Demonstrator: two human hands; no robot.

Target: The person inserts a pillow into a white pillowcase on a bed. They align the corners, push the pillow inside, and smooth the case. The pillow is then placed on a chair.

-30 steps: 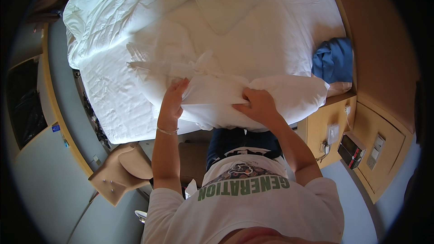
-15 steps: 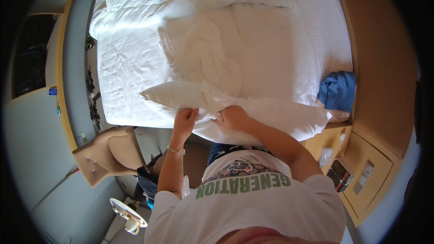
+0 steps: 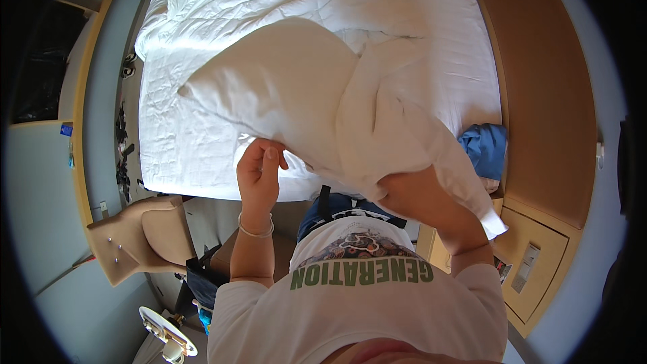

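Pillow (image 3: 283, 74) is angled over near side of bed (image 3: 175, 155); only right part is covered by white case (image 3: 384, 128), left end is bare; left hand (image 3: 259, 172) is curled at lower edge, right hand (image 3: 421, 195) fingers are hidden by cloth; neither grip can be told.

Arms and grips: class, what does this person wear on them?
The sleeves are short and white. Below them, the left arm has a thin, pale bracelet at the wrist; the right arm shows none. No glove shows on the left grip or right grip, though the right is partly hidden.
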